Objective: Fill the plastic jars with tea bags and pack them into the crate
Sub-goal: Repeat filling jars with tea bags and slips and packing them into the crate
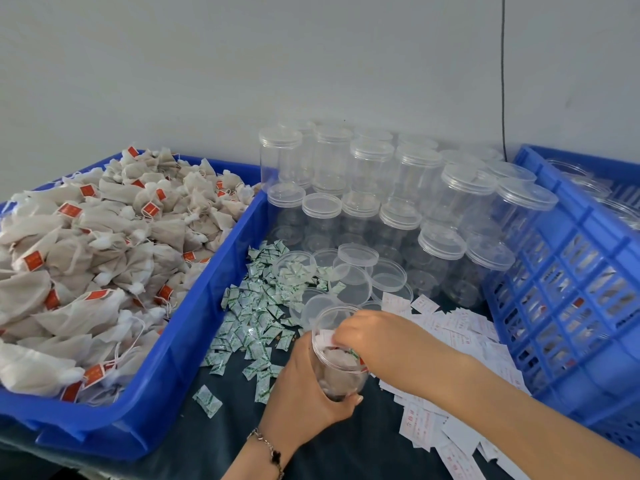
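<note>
While hands (346,362) hold jar (341,358), loose lids (356,268), sachets (256,306) just behind

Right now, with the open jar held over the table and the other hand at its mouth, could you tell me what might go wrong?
1. The left hand grips the open jar in mid-air; as the right hand pushes in at the mouth, it could tip or slip.
2. The white slips and green sachets lie loose below, so a brushing forearm could scatter them.
3. The loose lids sit piled nearby and could be knocked.
</note>
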`<state>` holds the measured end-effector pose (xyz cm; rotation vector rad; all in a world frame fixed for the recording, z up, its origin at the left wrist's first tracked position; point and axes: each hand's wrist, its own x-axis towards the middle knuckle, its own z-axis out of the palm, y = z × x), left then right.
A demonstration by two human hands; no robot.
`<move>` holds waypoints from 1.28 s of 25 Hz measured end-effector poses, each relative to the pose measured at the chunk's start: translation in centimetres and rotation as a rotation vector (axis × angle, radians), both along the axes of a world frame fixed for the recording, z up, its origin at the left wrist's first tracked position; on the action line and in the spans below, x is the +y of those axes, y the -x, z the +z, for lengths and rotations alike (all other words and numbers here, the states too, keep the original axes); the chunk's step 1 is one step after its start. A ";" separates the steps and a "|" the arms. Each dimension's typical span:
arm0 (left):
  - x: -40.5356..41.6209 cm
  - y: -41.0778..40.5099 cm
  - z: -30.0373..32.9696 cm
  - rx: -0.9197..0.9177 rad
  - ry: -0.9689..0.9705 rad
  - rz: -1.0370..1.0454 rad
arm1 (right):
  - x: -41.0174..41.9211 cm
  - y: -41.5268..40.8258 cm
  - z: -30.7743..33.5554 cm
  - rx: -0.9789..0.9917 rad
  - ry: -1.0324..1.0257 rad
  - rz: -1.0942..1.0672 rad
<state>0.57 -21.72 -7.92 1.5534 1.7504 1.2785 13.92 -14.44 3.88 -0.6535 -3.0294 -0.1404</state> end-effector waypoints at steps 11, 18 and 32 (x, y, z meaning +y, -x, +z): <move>1.6 -6.8 10.8 0.494 -0.149 0.020 | -6.1 -10.4 5.9 0.486 -0.152 -0.028; 4.7 -15.4 27.2 0.081 -0.361 -0.573 | -5.8 -20.0 21.1 0.673 -0.310 -0.270; 12.6 -26.2 31.8 0.729 -0.730 -0.695 | -1.7 -32.4 23.2 0.358 -0.348 -0.504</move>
